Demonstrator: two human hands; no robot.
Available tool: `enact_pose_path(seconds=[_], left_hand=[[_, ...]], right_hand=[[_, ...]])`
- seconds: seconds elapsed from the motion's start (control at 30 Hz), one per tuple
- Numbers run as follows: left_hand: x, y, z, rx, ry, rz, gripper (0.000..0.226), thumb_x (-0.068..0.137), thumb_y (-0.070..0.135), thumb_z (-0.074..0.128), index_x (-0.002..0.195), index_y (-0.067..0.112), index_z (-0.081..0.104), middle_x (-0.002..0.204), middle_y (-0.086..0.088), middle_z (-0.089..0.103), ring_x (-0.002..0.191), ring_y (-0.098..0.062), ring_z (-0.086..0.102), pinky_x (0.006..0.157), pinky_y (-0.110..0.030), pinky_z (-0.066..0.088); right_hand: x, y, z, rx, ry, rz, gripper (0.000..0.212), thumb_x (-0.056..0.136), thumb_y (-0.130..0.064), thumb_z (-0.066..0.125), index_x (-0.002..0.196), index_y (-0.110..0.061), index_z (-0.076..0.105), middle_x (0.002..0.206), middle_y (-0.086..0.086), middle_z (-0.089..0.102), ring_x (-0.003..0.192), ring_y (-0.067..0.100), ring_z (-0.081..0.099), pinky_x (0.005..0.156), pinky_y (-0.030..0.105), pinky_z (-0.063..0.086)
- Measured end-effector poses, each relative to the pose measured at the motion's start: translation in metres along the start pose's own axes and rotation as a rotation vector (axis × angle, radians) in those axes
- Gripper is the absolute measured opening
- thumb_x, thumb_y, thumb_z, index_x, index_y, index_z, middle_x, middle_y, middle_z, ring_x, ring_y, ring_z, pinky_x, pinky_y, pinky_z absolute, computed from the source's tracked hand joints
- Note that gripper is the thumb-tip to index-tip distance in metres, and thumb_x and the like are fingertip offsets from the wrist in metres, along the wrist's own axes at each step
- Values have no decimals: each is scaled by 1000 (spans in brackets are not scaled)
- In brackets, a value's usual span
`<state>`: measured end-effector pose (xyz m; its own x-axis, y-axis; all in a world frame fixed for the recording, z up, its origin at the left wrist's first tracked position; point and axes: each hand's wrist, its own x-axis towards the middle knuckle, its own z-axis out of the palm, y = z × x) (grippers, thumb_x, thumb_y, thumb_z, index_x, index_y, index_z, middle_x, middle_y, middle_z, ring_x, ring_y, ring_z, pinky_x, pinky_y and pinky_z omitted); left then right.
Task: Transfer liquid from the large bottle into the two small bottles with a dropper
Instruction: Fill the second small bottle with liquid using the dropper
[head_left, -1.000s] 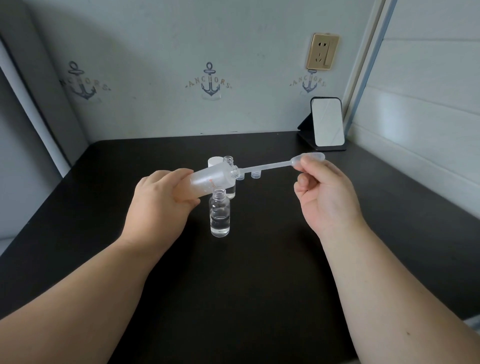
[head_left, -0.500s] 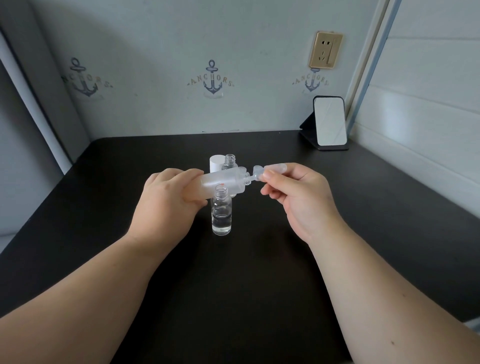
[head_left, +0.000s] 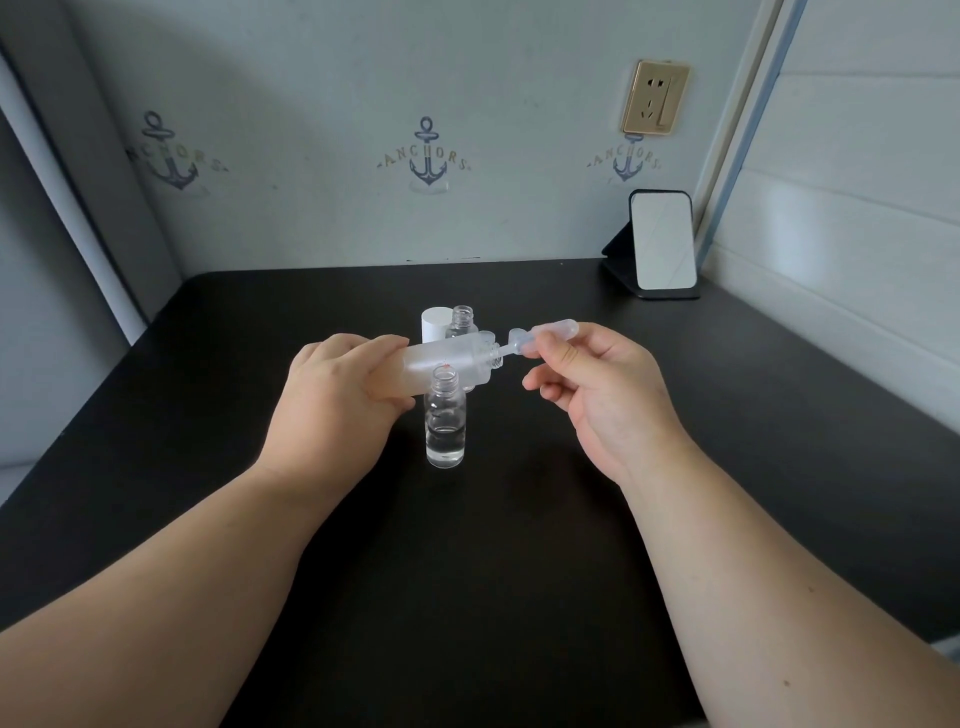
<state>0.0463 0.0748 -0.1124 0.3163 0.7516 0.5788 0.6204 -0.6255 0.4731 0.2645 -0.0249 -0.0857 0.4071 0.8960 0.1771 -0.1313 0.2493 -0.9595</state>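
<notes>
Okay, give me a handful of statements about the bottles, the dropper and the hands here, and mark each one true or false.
1. The left hand holds the large frosted bottle tipped on its side. True.
2. The dropper lies flat on the black table. False: the right hand pinches it, its stem in the large bottle's mouth.
3. The near small bottle stands upright, uncapped, with clear liquid in it. True.
4. The white cap is screwed onto the large bottle. False: it stands on the table behind it.
5. A mirror stands at the table's far right corner. True.
</notes>
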Motion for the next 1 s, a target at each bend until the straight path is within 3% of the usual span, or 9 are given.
enact_pose_path(seconds=[0.23, 0.37, 0.67, 0.73, 0.9, 1.0], left_hand=[[0, 0, 0, 0, 4, -10, 49, 82, 21, 83, 128, 28, 67, 111, 12, 56, 114, -27, 50, 90, -31, 35], [0, -2, -1, 8, -3, -28, 52, 81, 21, 83, 129, 26, 66, 116, 6, 61, 115, -28, 50, 92, -31, 36], [3, -2, -6, -19, 12, -92, 51, 79, 17, 82, 127, 27, 67, 113, 4, 62, 112, -32, 54, 96, -41, 44], [2, -3, -7, -33, 27, -125, 51, 79, 19, 82, 127, 30, 66, 109, 9, 58, 111, -29, 53, 93, -36, 41], [2, -2, -9, -92, 61, -184, 52, 80, 23, 82, 128, 32, 65, 104, 13, 54, 98, -8, 47, 81, -19, 33], [2, -1, -10, -123, 67, -197, 50, 81, 25, 81, 127, 34, 65, 102, 15, 55, 94, -5, 46, 75, -13, 31]], right_hand=[[1, -1, -3, 29, 21, 2, 11, 92, -16, 73, 86, -19, 80, 95, 7, 78, 68, 20, 68, 69, 29, 48], [3, -3, -7, 74, 49, 12, 10, 91, -19, 73, 85, -21, 81, 96, 7, 78, 67, 19, 68, 66, 27, 49], [10, -5, -26, 366, 269, 81, 13, 93, -24, 72, 89, -13, 78, 86, 1, 74, 60, 13, 62, 56, 21, 49], [11, -5, -28, 438, 317, 98, 14, 92, -24, 73, 87, -11, 78, 85, 2, 73, 59, 14, 60, 55, 21, 48], [12, -6, -33, 536, 382, 109, 32, 91, -15, 73, 60, -21, 78, 78, 0, 71, 55, 12, 59, 52, 21, 45], [13, -6, -33, 583, 400, 110, 30, 90, -16, 74, 61, -21, 79, 77, 1, 71, 56, 13, 59, 52, 21, 45]])
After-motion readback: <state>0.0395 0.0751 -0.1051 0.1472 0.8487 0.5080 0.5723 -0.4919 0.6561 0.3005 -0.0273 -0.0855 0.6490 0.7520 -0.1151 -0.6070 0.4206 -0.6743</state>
